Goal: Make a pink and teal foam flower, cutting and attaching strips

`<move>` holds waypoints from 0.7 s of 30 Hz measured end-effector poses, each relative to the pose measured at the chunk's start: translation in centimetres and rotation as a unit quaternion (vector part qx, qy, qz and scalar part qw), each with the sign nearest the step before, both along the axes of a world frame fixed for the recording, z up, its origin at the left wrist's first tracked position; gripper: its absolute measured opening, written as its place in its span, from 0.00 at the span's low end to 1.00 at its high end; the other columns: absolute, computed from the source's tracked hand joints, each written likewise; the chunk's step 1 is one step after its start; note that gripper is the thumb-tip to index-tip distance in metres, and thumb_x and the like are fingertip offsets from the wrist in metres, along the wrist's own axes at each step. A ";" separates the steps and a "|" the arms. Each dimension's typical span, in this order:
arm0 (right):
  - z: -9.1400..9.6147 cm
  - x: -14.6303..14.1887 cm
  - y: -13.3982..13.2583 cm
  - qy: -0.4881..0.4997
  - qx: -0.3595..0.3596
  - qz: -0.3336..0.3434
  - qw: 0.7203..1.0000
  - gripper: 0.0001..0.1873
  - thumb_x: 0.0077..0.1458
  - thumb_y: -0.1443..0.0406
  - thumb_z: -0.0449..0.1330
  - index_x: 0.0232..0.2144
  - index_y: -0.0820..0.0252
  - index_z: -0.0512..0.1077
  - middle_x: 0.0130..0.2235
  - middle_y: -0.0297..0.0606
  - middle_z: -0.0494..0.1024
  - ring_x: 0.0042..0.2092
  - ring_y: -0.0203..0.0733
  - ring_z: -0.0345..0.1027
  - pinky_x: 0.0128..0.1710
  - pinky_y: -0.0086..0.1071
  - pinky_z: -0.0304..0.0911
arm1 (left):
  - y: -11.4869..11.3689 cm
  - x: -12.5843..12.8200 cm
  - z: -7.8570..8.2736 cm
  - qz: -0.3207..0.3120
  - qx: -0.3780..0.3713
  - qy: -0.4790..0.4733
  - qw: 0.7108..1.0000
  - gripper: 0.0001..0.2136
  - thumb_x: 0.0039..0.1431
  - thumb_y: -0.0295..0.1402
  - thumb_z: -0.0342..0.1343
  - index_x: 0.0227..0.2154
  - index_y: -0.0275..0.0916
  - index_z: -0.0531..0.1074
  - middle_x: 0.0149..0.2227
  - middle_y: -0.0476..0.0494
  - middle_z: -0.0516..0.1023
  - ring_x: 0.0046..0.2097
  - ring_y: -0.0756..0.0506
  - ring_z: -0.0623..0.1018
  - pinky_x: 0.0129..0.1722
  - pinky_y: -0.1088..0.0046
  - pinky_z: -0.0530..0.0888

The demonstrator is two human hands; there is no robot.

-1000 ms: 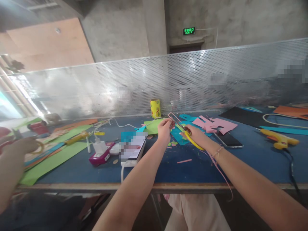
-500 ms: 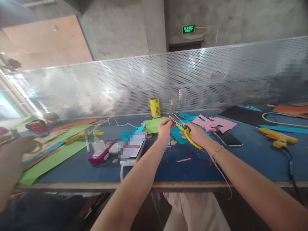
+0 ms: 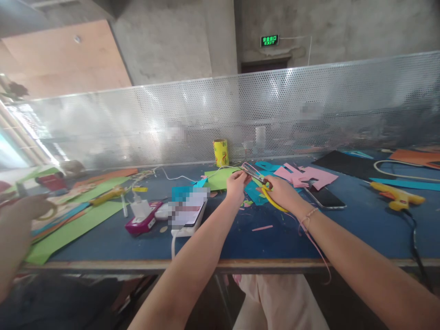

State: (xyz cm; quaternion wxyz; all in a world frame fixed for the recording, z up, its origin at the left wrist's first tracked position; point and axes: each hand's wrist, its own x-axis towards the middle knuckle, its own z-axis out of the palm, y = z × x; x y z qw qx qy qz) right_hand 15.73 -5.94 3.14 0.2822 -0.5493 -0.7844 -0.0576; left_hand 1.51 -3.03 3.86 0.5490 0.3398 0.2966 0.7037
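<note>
My right hand point(image 3: 282, 191) is closed on a pair of scissors point(image 3: 271, 198) with yellow handles. Their metal blades point left, toward the fingertips of my left hand point(image 3: 236, 185). Those fingers are pinched together by the blade tips; what is between them is too small to make out. A thin pink strand shows just behind the fingertips. Under and around the hands lie green paper point(image 3: 217, 179), blue paper point(image 3: 256, 195) and small coloured scraps. Cut pink paper point(image 3: 321, 176) rests to the right, partly over a black phone point(image 3: 326, 198).
A yellow hot glue gun point(image 3: 398, 195) lies at right with its cord. Left of my forearm are a phone point(image 3: 194, 211) on a white block and a purple power strip point(image 3: 142, 224). A yellow roll point(image 3: 221, 152) stands before the perforated screen. Another person's hand point(image 3: 30, 208) is far left.
Both hands stay in nearly the same place. The scissor blades look slightly wider apart than before.
</note>
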 end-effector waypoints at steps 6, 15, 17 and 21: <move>0.1 0.0 -0.1 -0.007 -0.003 -0.009 1.000 0.19 0.49 0.53 0.55 0.40 0.59 0.67 0.35 0.42 0.74 0.35 0.42 0.67 0.32 0.29 0.57 | 0.0 -0.2 -0.1 -0.021 -0.012 -0.003 1.000 0.01 0.42 0.23 0.56 0.19 0.32 0.70 0.21 0.48 0.73 0.27 0.54 0.74 0.38 0.74 0.72; 0.3 0.0 0.0 -0.011 -0.011 -0.013 1.000 0.19 0.49 0.53 0.56 0.39 0.59 0.67 0.35 0.42 0.74 0.35 0.42 0.67 0.32 0.30 0.57 | 0.0 -0.3 -0.2 -0.048 -0.014 -0.002 0.999 0.04 0.38 0.19 0.57 0.19 0.33 0.70 0.21 0.49 0.73 0.26 0.54 0.74 0.40 0.74 0.72; 0.2 0.0 0.0 -0.011 -0.011 -0.010 1.000 0.18 0.49 0.53 0.55 0.39 0.58 0.67 0.34 0.41 0.73 0.34 0.42 0.67 0.32 0.30 0.56 | 0.0 -0.3 -0.2 -0.050 -0.013 -0.004 0.999 0.04 0.38 0.19 0.56 0.19 0.33 0.70 0.20 0.49 0.72 0.26 0.54 0.74 0.40 0.74 0.72; 0.1 0.1 0.1 -0.009 -0.010 -0.009 1.000 0.18 0.49 0.54 0.55 0.39 0.58 0.67 0.33 0.40 0.73 0.34 0.41 0.67 0.32 0.30 0.56 | 0.0 -0.3 -0.1 -0.047 -0.015 -0.007 0.999 0.04 0.38 0.19 0.56 0.19 0.33 0.69 0.20 0.49 0.72 0.26 0.54 0.74 0.39 0.74 0.72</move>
